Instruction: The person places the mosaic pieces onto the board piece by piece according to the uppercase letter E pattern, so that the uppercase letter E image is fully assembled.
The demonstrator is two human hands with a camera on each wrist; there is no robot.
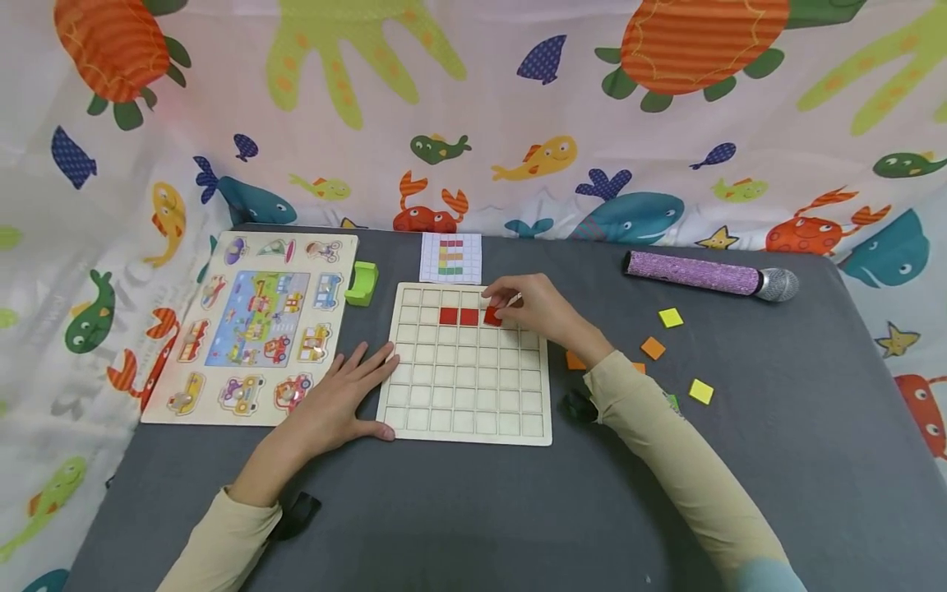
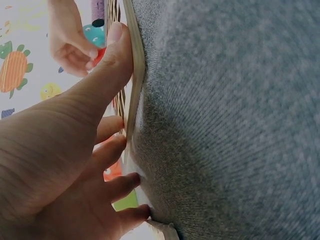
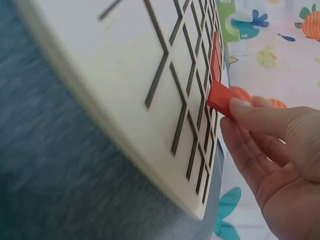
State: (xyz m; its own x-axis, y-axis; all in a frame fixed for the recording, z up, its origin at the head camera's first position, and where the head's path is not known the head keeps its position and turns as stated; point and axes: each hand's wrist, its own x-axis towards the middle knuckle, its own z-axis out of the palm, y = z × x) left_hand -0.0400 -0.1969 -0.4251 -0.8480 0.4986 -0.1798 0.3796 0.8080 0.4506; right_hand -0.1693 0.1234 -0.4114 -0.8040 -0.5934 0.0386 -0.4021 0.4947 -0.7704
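My right hand (image 1: 542, 311) pinches a red square tile (image 3: 220, 98) between thumb and fingers, tilted at the second row of a wooden grid board (image 1: 464, 444). Two more red tiles (image 1: 459, 316) lie side by side in that row, left of the held one. At the board's left edge rests my left hand (image 1: 336, 407), its fingers spread and thumb against the lower left corner. In the left wrist view the left thumb (image 2: 116, 55) lies along the board's rim. A small card with a coloured pattern (image 1: 451, 259) lies just behind the board.
On the left lies a picture puzzle board (image 1: 192, 395), with a green piece (image 1: 362, 284) beside it. Loose yellow (image 1: 670, 317) and orange tiles (image 1: 653, 348) are scattered to the right, some partly hidden by the right arm. A glittery microphone (image 1: 695, 274) lies at the back right.
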